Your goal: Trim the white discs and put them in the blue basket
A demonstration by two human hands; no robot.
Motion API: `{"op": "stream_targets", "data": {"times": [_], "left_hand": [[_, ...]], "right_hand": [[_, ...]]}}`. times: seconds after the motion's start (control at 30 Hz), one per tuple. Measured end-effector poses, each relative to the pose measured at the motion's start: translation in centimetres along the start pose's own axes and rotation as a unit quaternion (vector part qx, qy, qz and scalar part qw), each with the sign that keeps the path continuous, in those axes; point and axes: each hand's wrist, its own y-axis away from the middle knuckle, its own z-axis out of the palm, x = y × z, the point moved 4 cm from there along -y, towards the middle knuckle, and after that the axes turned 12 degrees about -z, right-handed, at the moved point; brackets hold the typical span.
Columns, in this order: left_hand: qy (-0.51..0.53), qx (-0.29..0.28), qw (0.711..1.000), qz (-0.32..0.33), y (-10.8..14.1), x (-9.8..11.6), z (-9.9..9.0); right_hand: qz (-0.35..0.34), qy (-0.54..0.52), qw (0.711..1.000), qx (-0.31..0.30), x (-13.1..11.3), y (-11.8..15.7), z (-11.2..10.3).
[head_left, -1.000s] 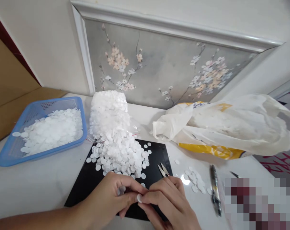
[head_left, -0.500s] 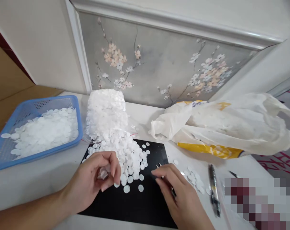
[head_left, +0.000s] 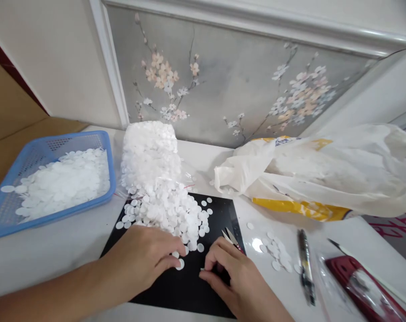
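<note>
Over black mat (head_left: 186, 295): left fingers (head_left: 174, 245) parted beside discs (head_left: 180, 265); right fingers (head_left: 214, 256) pinching white piece (head_left: 202, 269).

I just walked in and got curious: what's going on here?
A person is handling small white discs. The left hand, partly open, is at loose discs on the near side of a pile on a black mat. The right hand seems to pinch one disc edge-on, close to a pair of scissors. More discs lie in a blue basket on the left.
</note>
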Motion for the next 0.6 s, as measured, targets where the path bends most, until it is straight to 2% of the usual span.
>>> {"op": "stream_targets", "data": {"times": [0.1, 0.23, 0.4, 0.5, 0.6], "left_hand": [[-0.078, -0.036, 0.996, 0.037, -0.1, 0.0, 1.2], [-0.086, -0.068, 0.994, -0.026, -0.3, 0.0, 1.4], [-0.032, -0.086, 0.991, -0.096, -0.2, 0.2, 0.4], [0.002, -0.087, 0.991, -0.104, 0.0, 0.1, 0.3], [0.059, -0.078, 0.99, -0.102, 0.2, 0.1, 0.2]], "right_hand": [[0.015, -0.034, 0.999, 0.027, -0.1, 0.2, -0.7], [0.085, -0.075, 0.992, 0.054, -0.1, -0.2, -1.5], [0.131, -0.027, 0.991, -0.012, -0.5, -2.4, -1.6], [0.169, -0.033, 0.984, -0.047, -0.6, -3.3, -1.3], [0.174, -0.037, 0.983, -0.053, -0.8, -3.4, -1.1]]}}
